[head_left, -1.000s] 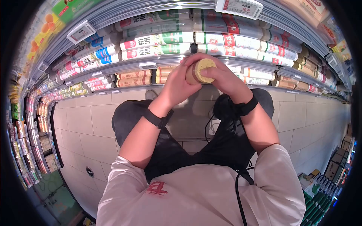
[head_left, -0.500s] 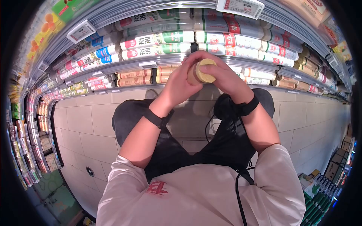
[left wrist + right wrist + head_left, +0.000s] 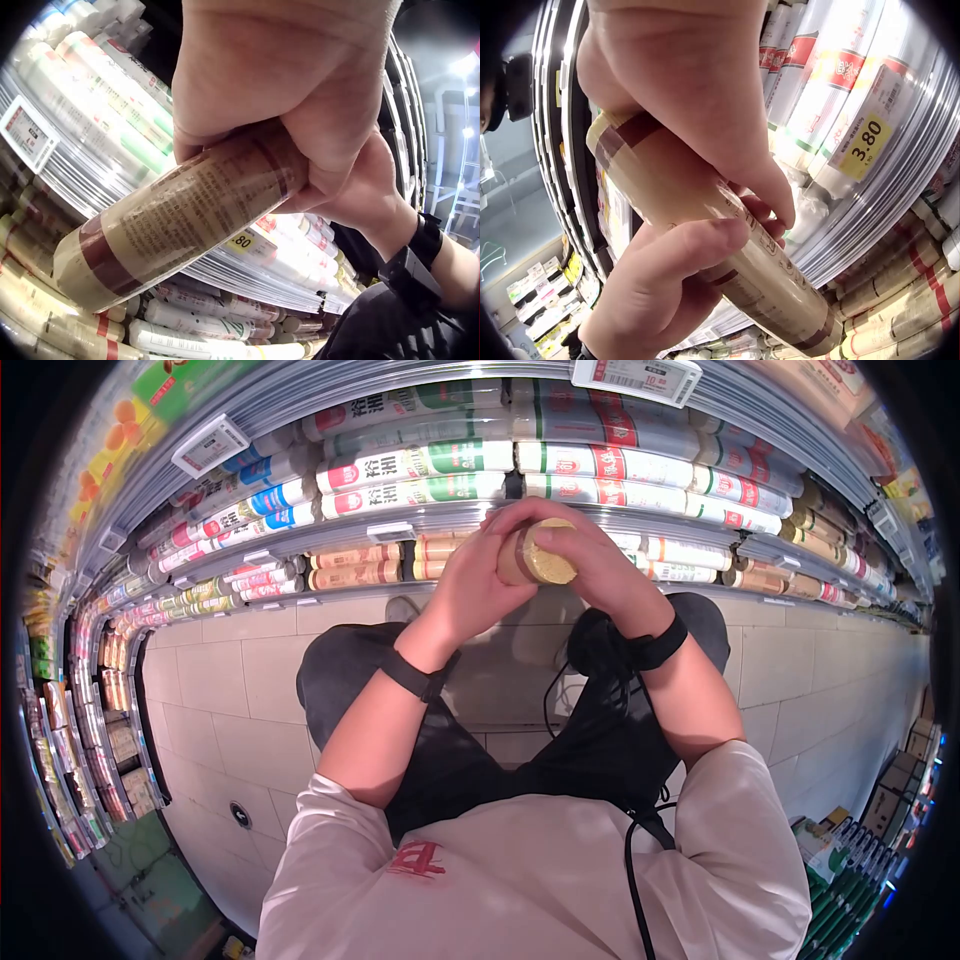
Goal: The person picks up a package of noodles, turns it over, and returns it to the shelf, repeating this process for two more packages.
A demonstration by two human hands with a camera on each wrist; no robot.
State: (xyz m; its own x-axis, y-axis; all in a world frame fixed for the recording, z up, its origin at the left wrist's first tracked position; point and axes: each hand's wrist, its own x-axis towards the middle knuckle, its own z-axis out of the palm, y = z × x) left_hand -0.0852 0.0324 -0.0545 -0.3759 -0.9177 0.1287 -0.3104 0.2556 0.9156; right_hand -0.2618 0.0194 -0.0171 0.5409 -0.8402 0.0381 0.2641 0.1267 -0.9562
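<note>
A cylindrical pack of dried noodles (image 3: 540,567), tan with dark brown bands and small printed text, is held between both hands in front of the shelves. The left hand (image 3: 475,585) grips its side; in the right wrist view the left thumb (image 3: 705,244) lies across the wrapper. In the head view the right hand (image 3: 595,565) wraps the far side near the upper end, its thumb over the pale yellow end face. The pack tilts in both wrist views, and its lower end (image 3: 79,277) points down toward the shelves.
Shelves ahead hold rows of wrapped noodle packs, white ones (image 3: 420,465) above and tan ones (image 3: 355,565) below. Price tags (image 3: 640,380) line the shelf edges. The person's bent knees (image 3: 335,675) flank a tiled floor (image 3: 210,670). A cable hangs along the shirt.
The pack's yellow end has shifted slightly right and down in the head view. The right thumb has moved from the end face toward its upper edge. Both hands keep their hold.
</note>
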